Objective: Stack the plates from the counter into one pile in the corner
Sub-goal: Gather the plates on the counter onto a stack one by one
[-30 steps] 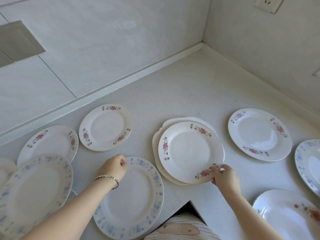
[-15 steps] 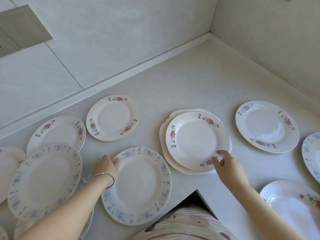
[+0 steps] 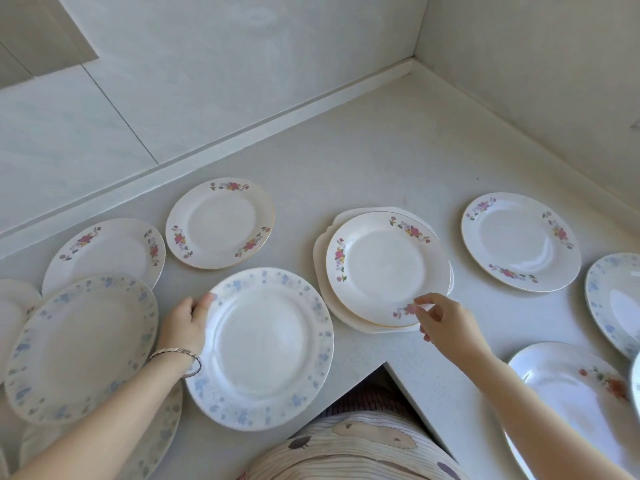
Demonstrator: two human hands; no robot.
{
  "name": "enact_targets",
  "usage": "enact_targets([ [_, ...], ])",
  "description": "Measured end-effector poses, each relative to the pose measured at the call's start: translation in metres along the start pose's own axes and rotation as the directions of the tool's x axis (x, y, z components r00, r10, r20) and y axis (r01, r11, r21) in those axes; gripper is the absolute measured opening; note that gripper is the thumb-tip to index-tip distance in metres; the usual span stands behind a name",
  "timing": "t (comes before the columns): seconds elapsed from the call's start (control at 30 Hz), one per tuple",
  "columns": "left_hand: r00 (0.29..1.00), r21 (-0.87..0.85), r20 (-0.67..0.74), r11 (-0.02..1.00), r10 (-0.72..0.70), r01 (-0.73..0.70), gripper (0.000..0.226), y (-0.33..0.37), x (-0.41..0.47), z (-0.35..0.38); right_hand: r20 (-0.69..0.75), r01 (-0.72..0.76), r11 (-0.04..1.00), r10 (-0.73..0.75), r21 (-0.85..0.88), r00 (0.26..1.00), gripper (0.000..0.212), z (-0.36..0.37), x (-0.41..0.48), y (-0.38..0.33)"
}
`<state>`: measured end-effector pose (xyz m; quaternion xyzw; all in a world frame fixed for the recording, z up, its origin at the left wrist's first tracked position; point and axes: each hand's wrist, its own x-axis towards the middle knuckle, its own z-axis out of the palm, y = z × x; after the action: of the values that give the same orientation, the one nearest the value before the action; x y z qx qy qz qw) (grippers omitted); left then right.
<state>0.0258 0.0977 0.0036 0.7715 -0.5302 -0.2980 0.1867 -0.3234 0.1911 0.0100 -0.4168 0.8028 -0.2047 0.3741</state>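
My left hand [image 3: 183, 323] grips the left rim of a large blue-flowered plate [image 3: 266, 351] at the counter's front edge, thumb on top of the rim. To its right, a pink-flowered plate [image 3: 377, 268] lies flat on a plain scalloped plate [image 3: 343, 315]. My right hand [image 3: 446, 323] hovers at the near rim of that pink-flowered plate, fingers loosely curled and fingertips just touching the rim. The corner [image 3: 415, 67] where the two walls meet lies far behind, with bare counter [image 3: 381, 150] in front of it.
Single plates lie all around: two pink-flowered ones [image 3: 221, 223] [image 3: 104, 251] at the left, one [image 3: 519, 240] at the right, blue-flowered ones at far left [image 3: 79, 348] and far right [image 3: 616, 299], and a red-flowered one [image 3: 571, 393] at lower right. The counter has an inner notch in front of me.
My left hand slid from the blue-flowered plate's far rim to its left rim and took hold. My right hand let go of the pink-flowered plate's rim and now only touches it.
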Motion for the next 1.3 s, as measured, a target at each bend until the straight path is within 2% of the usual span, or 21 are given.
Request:
enact_targets([
  [0.13,0.987,-0.215,-0.135,0.975,-0.090,0.059,0.037,0.019,-0.011,-0.014,-0.034,-0.034,0.999,0.033,-0.014,0.999,0.008,-0.027,0.006,0.013],
  [0.2,0.979,-0.336,-0.145,0.938,-0.141,0.085,0.037,0.038,-0.018,-0.010,-0.046,-0.083,0.996,0.082,-0.035,0.996,0.011,-0.039,0.009,0.024],
  [0.37,0.974,-0.513,-0.067,0.845,-0.215,0.151,0.036,0.095,-0.031,0.036,-0.086,-0.196,0.980,0.191,-0.048,0.978,0.012,-0.061,0.010,0.056],
  [0.57,0.966,-0.498,0.071,0.830,-0.249,0.251,0.050,0.135,-0.033,0.108,-0.096,-0.233,0.970,0.225,-0.075,0.970,0.009,-0.075,0.000,0.082],
  [0.73,0.962,-0.428,0.079,0.862,-0.263,0.271,0.045,0.142,-0.030,0.144,-0.066,-0.247,0.965,0.242,-0.085,0.968,0.007,-0.072,-0.010,0.100],
  [0.87,0.961,-0.369,0.069,0.888,-0.269,0.275,0.048,0.141,-0.027,0.152,-0.045,-0.252,0.964,0.249,-0.084,0.967,0.011,-0.068,-0.013,0.111],
  [0.93,0.966,-0.321,0.077,0.911,-0.245,0.257,0.043,0.139,-0.023,0.150,-0.016,-0.243,0.965,0.243,-0.095,0.970,0.012,-0.067,-0.013,0.113],
  [1.0,0.974,-0.222,0.111,0.951,-0.196,0.217,0.036,0.139,-0.018,0.145,-0.001,-0.235,0.967,0.236,-0.093,0.972,0.016,-0.067,-0.012,0.112],
  [1.1,0.969,0.030,0.235,0.997,-0.077,0.071,0.032,0.136,-0.009,0.136,0.015,-0.238,0.967,0.240,-0.090,0.971,0.022,-0.064,-0.009,0.109],
  [1.2,0.944,0.281,0.331,0.955,-0.003,-0.096,0.044,0.135,0.000,0.130,0.028,-0.232,0.968,0.235,-0.096,0.972,0.024,-0.059,-0.006,0.103],
  [1.3,0.946,0.390,0.320,0.904,0.044,-0.174,0.048,0.143,0.001,0.128,0.040,-0.233,0.970,0.236,-0.073,0.971,0.025,-0.052,-0.005,0.099],
])
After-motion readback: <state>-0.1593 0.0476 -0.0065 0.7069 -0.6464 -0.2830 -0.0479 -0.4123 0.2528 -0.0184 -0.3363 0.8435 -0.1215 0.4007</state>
